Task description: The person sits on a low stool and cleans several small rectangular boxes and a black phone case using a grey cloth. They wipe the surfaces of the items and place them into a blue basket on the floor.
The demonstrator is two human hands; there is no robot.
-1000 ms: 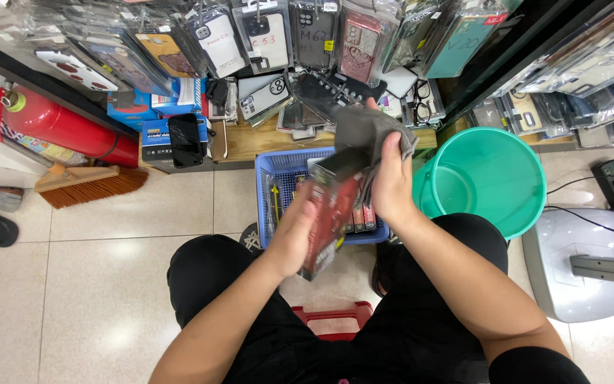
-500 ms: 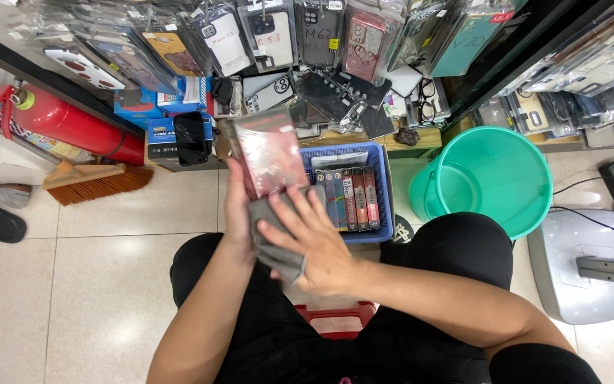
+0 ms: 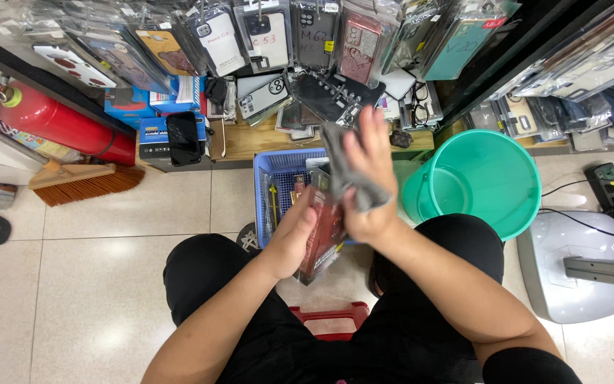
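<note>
Wiping a packaged phone case w/ a grey cloth, over the blue basket.

Left hand (image 3: 294, 240) is gripping the reddish packaged case (image 3: 323, 231) by its lower edge, fingers curled shut round it, holding it tilted just above the blue basket (image 3: 268, 186). Right hand (image 3: 367, 181) is pressing the grey cloth (image 3: 349, 178) flat onto the pack, fingers pointing up and lightly spread, forearm angling in from the lower right. Best done, I'd say, w/ the pack held firm and long even strokes. Green bucket (image 3: 495, 178) is sitting just beside the basket.
</note>
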